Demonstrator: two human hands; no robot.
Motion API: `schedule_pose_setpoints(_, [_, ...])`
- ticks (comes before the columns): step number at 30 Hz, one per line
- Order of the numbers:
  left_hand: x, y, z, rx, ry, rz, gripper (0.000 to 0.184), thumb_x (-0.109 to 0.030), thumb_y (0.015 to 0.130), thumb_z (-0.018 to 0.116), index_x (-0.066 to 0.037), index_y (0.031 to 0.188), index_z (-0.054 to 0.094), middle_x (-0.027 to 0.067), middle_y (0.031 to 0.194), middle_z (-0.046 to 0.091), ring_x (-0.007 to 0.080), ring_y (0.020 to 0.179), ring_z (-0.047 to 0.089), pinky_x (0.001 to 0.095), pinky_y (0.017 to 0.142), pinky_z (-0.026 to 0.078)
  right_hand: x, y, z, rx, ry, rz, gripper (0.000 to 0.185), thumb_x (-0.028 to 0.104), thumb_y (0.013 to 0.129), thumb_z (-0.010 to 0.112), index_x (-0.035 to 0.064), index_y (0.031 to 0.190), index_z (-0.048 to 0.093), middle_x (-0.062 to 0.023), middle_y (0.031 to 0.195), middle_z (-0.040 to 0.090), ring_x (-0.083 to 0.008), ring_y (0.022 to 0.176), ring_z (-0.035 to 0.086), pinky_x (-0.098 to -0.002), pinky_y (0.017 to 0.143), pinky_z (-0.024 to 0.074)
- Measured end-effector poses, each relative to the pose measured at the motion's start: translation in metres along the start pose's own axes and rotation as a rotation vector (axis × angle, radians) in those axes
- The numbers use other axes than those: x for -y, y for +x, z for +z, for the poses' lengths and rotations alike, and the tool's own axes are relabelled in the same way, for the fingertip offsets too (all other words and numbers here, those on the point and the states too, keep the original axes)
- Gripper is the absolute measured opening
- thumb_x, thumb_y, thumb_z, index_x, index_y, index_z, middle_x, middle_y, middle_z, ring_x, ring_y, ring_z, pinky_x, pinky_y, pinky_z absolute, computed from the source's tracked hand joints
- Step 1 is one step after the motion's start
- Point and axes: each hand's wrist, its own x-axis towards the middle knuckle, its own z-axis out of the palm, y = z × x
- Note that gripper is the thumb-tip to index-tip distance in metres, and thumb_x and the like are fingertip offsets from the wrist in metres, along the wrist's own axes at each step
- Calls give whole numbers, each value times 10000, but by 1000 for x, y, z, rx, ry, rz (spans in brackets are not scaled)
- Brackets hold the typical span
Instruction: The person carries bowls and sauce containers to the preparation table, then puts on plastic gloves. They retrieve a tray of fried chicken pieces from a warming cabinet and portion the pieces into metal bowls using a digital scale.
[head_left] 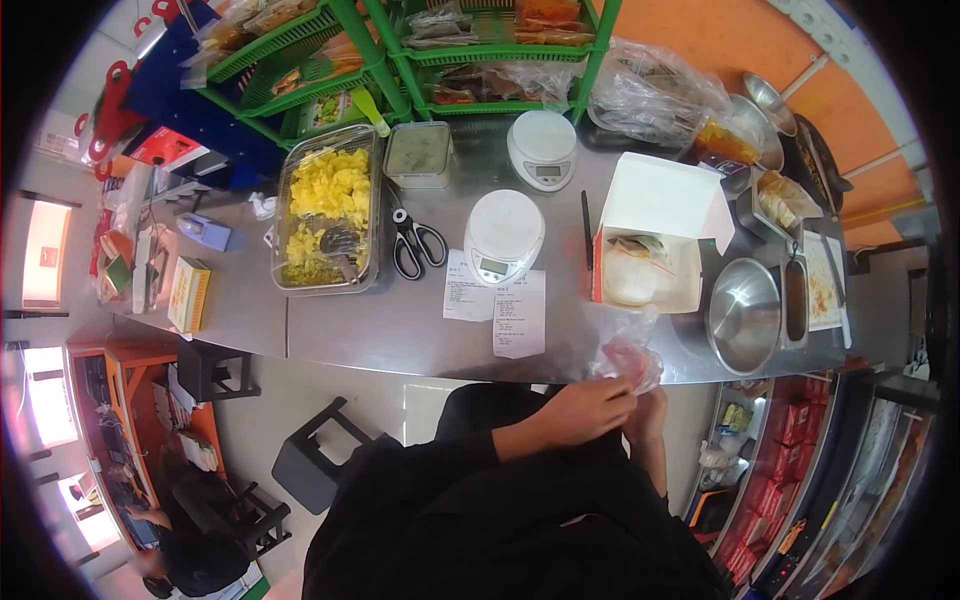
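Note:
Both hands meet at the table's front edge, around a small clear plastic bag [630, 358] with something reddish inside. My left hand [590, 408] has its fingers closed in a pinch on the bag's near end. Close against it, my right hand [647, 418] is also closed on the bag from the right, its fingers partly hidden. Just beyond stands an open white box [655, 200] with orange-red sides. Inside it lie a white rounded packet [636, 280] and a small clear packet with greenish contents that I cannot make out.
Two white kitchen scales [505, 232] stand mid-table, with printed slips [519, 335], scissors [410, 245] and a tub of yellow food [326, 190] to the left. A steel bowl [743, 316] sits right. Green racks [480, 52] rise behind. A person [200, 540] is at lower left.

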Motion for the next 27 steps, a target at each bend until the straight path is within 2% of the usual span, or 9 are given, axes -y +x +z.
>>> schedule_pose_setpoints(3, [-8,8,-4,-50,-209,-249,226,-52,752,581,-57,965,504,84,789,504,239,709,547,329,647,456,3,3,0,81,65,-165,423,322,890,363,16,1179,405,-135,1155,482,-272,1096,468,-393,932,370])
schedule_pose_setpoints(6, [-14,11,-10,101,-429,-467,264,-29,750,565,-49,1002,492,101,802,525,251,702,546,328,652,447,4,7,-1,-51,172,-155,434,353,900,348,12,1163,405,-140,1129,489,-275,1075,484,-401,905,395])
schedule_pose_setpoints(9, [-8,10,-4,85,-458,-365,236,-41,762,558,-45,990,496,107,819,536,252,705,550,330,648,437,8,9,11,-165,214,-152,522,456,904,318,13,1170,394,-143,1100,502,-270,1049,501,-414,865,418])
schedule_pose_setpoints(12, [-12,13,-4,123,-455,-321,205,-60,780,546,-36,978,499,112,818,537,258,716,546,328,658,432,11,6,7,-183,168,-63,641,570,873,301,22,1196,378,-140,1163,456,-275,1098,457,-399,885,396])
schedule_pose_setpoints(15, [-17,15,-1,95,-466,-241,147,-37,773,531,-32,909,475,112,760,494,261,700,523,336,641,422,21,8,23,-76,229,-225,705,630,837,309,42,1220,372,-128,1243,382,-286,1174,381,-389,922,352])
schedule_pose_setpoints(18, [-19,16,-3,139,-478,-205,83,-47,812,498,-22,890,485,114,800,514,269,745,530,345,677,417,29,13,26,273,626,-195,642,586,851,351,63,1223,379,-112,1305,311,-296,1224,316,-411,950,312])
schedule_pose_setpoints(21, [-26,15,-5,236,-620,-291,44,-46,823,483,-29,863,475,103,791,501,266,758,517,349,697,402,27,25,1,26,101,-275,596,519,872,380,99,1291,331,-128,1347,285,-291,1238,304,-446,956,309])
schedule_pose_setpoints(24, [-25,18,-4,202,-609,-178,45,-68,833,488,-36,862,476,96,790,494,262,751,499,343,714,385,29,32,-18,-80,-57,-431,635,473,878,407,95,1357,234,-144,1389,232,-291,1260,271,-475,986,281])
schedule_pose_setpoints(27, [-35,26,-15,297,-522,-124,54,-86,844,491,-37,848,471,97,779,478,268,734,483,351,707,374,22,38,-28,110,8,-536,699,508,873,366,67,1376,162,-147,1410,189,-300,1280,235,-481,1022,236])
